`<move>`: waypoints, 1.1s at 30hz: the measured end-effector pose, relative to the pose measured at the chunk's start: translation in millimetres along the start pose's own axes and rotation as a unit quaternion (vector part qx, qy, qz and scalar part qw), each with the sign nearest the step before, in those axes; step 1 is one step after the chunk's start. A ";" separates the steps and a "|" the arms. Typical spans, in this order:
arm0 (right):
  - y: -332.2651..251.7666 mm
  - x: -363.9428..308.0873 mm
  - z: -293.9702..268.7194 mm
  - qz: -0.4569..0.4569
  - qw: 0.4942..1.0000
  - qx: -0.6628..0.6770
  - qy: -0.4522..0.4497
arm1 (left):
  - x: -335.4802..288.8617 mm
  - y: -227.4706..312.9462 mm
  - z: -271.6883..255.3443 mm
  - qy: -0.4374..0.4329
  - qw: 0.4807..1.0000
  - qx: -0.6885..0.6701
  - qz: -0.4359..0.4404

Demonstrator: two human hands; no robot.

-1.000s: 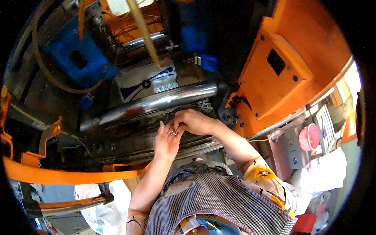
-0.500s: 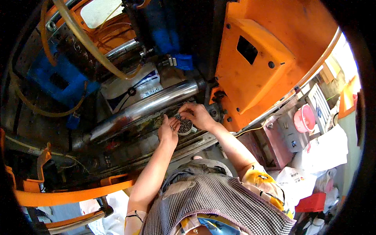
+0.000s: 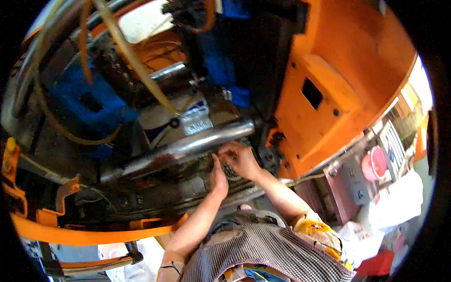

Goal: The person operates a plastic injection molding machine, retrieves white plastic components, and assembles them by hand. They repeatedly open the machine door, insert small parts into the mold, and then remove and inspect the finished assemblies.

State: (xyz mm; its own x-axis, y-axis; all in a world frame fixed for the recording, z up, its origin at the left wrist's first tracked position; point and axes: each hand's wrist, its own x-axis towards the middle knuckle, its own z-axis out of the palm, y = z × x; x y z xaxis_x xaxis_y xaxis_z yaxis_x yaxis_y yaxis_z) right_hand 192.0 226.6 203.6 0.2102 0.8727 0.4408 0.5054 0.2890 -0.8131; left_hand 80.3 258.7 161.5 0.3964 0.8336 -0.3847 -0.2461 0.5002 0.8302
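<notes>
Both my hands are close together over a small round tub full of small dark metal pieces, largely covered by my fingers. On its left, my left hand is turned edge-on, fingers pressed together and cupped toward the right hand; what lies in it is hidden. My right hand reaches over the tub from the right, its fingers curled in a pinch near the left fingertips. Blur hides what is in the pinch. Just beyond both hands runs a thick shiny metal bar of the machine.
An orange machine cover stands at the right. Blue blocks and yellowish hoses are at the upper left. Behind the bar lies a white printed bag. An orange rail crosses the lower left. A pink basket stands at the far right.
The whole view has shifted, the scene moving right and slightly down. My left hand has turned from a partly visible palm to edge-on, and my fingers now cover more of the tub.
</notes>
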 end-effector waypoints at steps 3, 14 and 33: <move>-20.1 23.3 26.3 -0.046 0.999 0.028 0.001 | -10.9 15.8 -15.8 -0.018 0.994 -0.085 0.070; -79.1 175.0 121.5 -0.092 0.910 0.404 0.002 | -13.0 39.5 -66.9 0.081 0.956 -0.279 0.037; -33.4 134.5 115.3 -0.043 0.965 0.253 -0.044 | -59.6 28.7 -120.5 0.112 0.951 -0.284 0.044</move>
State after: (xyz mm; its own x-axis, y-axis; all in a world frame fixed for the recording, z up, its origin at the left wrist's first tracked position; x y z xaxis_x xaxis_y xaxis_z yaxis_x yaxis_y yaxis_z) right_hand 106.8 379.7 246.1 0.1013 0.8603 0.4996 0.0395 0.4983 -0.8661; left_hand -57.0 251.6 159.7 0.1690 0.8755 -0.4527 -0.7334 0.4185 0.5356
